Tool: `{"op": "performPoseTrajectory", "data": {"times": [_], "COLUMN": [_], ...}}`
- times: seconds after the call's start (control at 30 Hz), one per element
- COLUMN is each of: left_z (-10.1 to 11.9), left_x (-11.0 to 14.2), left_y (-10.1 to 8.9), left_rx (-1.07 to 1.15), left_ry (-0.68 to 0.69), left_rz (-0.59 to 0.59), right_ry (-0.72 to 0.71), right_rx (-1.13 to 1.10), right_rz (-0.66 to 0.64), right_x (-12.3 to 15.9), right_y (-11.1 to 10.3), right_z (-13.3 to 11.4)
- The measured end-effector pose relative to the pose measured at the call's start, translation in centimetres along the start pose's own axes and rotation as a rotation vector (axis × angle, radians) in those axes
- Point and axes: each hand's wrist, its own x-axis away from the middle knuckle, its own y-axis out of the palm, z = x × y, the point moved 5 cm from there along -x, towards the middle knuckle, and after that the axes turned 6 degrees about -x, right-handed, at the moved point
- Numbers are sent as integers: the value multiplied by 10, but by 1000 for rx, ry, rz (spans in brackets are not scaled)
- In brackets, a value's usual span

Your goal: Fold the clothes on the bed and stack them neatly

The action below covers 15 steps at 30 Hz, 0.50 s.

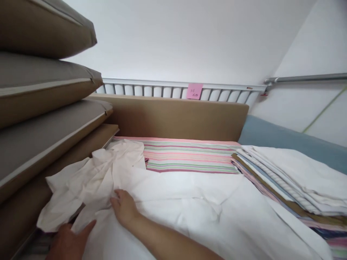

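A large white sheet (189,202) lies spread over the bed, with a crumpled white cloth (92,177) bunched at its left end. My right hand (125,208) reaches across from the lower right. Its fingers are curled into the edge of the crumpled cloth. My left hand (67,241) sits at the bottom left in shadow, thumb spread out onto the sheet. Its fingertips are tucked under the cloth's lower edge.
Brown and grey cushions (40,90) are stacked at the left. A striped pink and green sheet (189,155) lies beyond the white one, against a tan headboard (176,117). Folded linens (292,177) are piled at the right. A white railing with a pink note (194,91) runs along the wall.
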Motion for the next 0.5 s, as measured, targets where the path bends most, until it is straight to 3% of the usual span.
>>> {"op": "performPoseTrajectory", "data": {"times": [0.2,0.37,0.5], "left_z": [21,18,19], "left_x": [33,41,42], "left_y": [-28,-28,-23], "left_rx": [-34,-38,15], "left_ry": [-23,-71,-11], "left_rz": [-57,-131,-161], "right_ry": [224,262,272], "right_rx": [-238,-309,-351], "right_rz": [11,-34,-43], "right_x": [-20,-24,-20], "right_y": [-9,-10,-10], "right_z": [9,18,19]}}
